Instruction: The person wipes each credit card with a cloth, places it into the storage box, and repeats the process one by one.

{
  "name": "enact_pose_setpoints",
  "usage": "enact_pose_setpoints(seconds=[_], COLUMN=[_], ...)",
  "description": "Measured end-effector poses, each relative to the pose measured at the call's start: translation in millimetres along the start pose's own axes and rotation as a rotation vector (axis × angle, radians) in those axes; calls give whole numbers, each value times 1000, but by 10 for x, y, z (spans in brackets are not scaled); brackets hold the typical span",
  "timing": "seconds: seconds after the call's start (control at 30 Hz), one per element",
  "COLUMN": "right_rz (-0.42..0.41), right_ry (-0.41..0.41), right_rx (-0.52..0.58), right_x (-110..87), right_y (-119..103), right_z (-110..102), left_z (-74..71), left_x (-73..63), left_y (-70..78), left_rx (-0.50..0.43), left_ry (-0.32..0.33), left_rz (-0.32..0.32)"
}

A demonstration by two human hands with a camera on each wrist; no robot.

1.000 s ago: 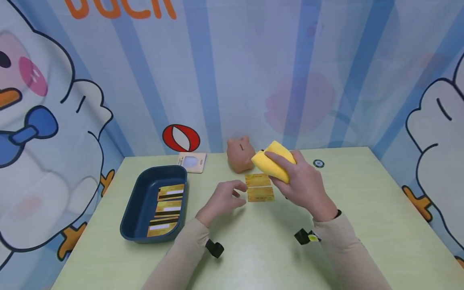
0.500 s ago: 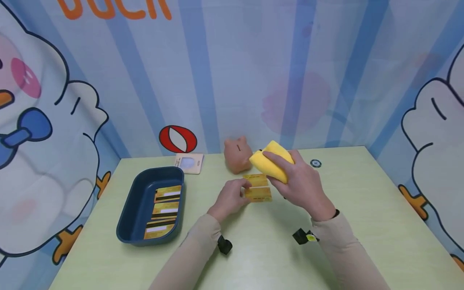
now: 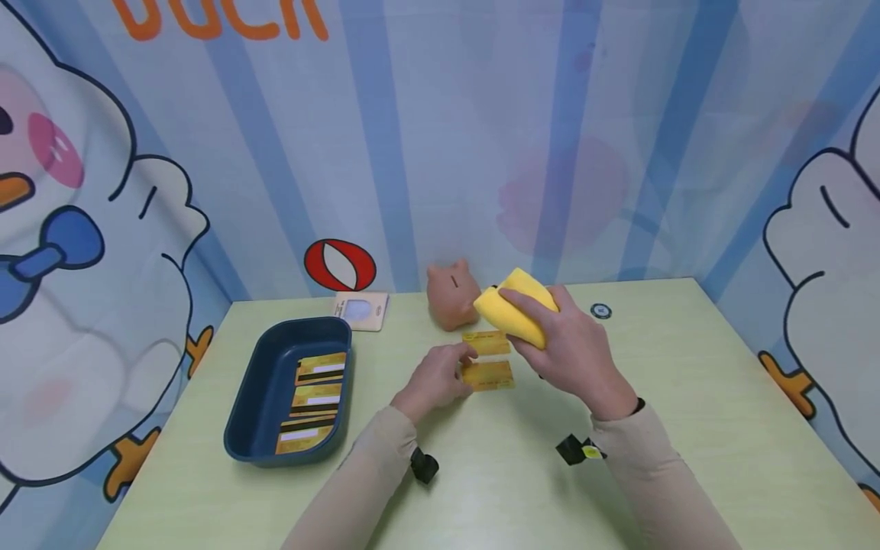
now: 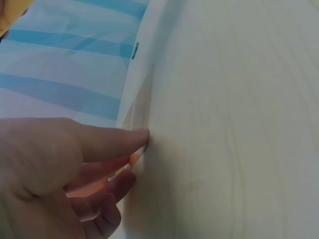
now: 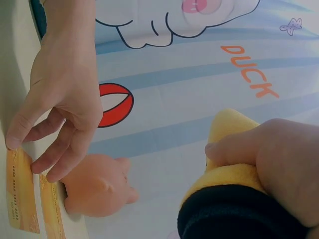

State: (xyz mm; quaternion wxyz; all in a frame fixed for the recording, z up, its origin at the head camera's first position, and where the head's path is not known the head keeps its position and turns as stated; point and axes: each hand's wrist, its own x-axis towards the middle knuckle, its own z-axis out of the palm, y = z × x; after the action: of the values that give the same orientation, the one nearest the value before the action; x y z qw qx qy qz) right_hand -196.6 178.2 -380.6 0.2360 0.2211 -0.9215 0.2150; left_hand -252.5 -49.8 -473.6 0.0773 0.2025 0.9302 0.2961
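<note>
My left hand [image 3: 436, 378] pinches the left end of the nearer gold bank card [image 3: 490, 376] with thumb and fingers. In the left wrist view the card appears edge-on at the fingertips, low over the tabletop. A second gold card [image 3: 488, 342] lies just behind it, a narrow gap between the two. To the right, my right hand [image 3: 574, 347] grips a folded yellow cloth [image 3: 514, 309], held up above the table. In the right wrist view a rounded black thing [image 5: 234, 214] shows right below the yellow cloth [image 5: 227, 129]; I cannot tell what it is.
A dark blue tray [image 3: 241, 412] with several gold cards stands at the left. At the back are a pink piggy bank [image 3: 452, 296], a pale card sleeve [image 3: 360, 310] and a round dark chip [image 3: 601, 311]. A printed curtain [image 3: 447, 137] hangs behind the table.
My left hand has moved right to the card's end and taken hold of it. The nearer card has shifted slightly toward me, widening the gap. My right hand has stayed with the cloth.
</note>
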Motion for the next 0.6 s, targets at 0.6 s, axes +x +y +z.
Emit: enact_pose_setpoints(seconds=[0.6], right_rz=[17], right_ry=[-21], right_rx=[-5], right_x=[5], right_y=[5], right_z=[12], left_z=[-5], left_x=[65], left_y=[-59], left_rx=[-112], left_ry=[-136], left_rz=[-35])
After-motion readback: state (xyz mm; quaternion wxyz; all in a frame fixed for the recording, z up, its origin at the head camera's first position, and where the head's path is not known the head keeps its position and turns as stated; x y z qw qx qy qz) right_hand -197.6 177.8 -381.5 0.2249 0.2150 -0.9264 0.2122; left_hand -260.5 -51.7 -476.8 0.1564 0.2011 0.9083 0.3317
